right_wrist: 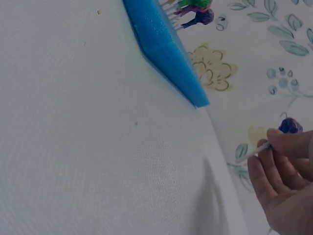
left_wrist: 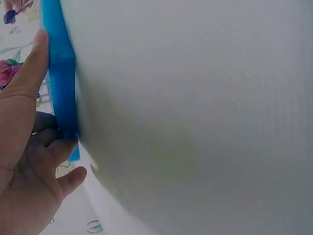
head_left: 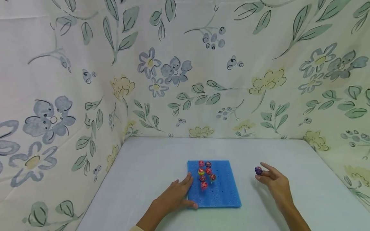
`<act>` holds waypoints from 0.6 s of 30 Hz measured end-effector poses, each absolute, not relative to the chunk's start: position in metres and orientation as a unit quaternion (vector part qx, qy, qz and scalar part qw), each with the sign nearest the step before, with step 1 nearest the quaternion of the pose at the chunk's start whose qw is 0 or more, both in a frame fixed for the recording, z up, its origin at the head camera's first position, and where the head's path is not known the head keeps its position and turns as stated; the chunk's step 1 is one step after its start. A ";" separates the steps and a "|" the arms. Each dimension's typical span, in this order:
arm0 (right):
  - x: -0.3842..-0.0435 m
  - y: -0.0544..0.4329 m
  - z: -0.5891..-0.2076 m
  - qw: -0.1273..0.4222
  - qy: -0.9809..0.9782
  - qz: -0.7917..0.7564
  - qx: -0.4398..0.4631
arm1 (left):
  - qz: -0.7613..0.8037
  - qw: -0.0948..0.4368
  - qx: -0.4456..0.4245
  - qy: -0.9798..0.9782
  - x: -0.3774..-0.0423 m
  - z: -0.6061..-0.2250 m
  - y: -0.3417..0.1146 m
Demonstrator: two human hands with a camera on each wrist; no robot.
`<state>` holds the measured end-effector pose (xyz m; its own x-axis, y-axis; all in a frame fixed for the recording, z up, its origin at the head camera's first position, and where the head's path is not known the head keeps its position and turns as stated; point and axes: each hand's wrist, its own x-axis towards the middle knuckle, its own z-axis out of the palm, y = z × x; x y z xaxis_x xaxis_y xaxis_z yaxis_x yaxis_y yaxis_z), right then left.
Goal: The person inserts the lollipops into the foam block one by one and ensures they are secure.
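Observation:
A blue foam block (head_left: 222, 192) lies flat on the white table, with several wrapped lollipops (head_left: 201, 171) standing upright in its left and middle part. Small dark holes dot the foam's right part. My left hand (head_left: 177, 194) rests along the block's left edge, thumb at the near corner and fingers spread on the side; the left wrist view shows the thumb (left_wrist: 36, 63) against the blue edge. To the right of the block, above the table, my right hand (head_left: 276, 184) pinches a purple-wrapped lollipop (head_left: 258, 170) by its white stick (right_wrist: 259, 149).
The white table (head_left: 150, 157) extends around the block. Floral cloth (head_left: 185, 70) hangs behind and at both sides. A tiny yellowish speck (right_wrist: 99, 11) lies on the table surface in the right wrist view.

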<state>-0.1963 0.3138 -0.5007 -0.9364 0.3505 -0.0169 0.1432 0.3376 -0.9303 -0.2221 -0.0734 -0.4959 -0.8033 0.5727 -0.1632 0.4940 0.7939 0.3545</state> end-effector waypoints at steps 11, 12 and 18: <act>-0.195 0.302 -0.502 0.038 -0.837 0.528 -0.143 | 0.151 0.133 0.286 0.937 -0.222 -0.496 -0.074; -0.194 0.300 -0.503 0.041 -0.833 0.535 -0.132 | 0.150 0.134 0.286 0.937 -0.222 -0.495 -0.074; -0.191 0.286 -0.501 0.050 -0.811 0.575 -0.092 | 0.151 0.133 0.289 0.936 -0.222 -0.494 -0.074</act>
<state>-0.1905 0.2858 -0.5010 -0.9780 0.2069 -0.0247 0.0917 0.3210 -0.9426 -0.2221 -0.0739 -0.4944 -0.7973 0.5817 -0.1609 0.5018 0.7870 0.3589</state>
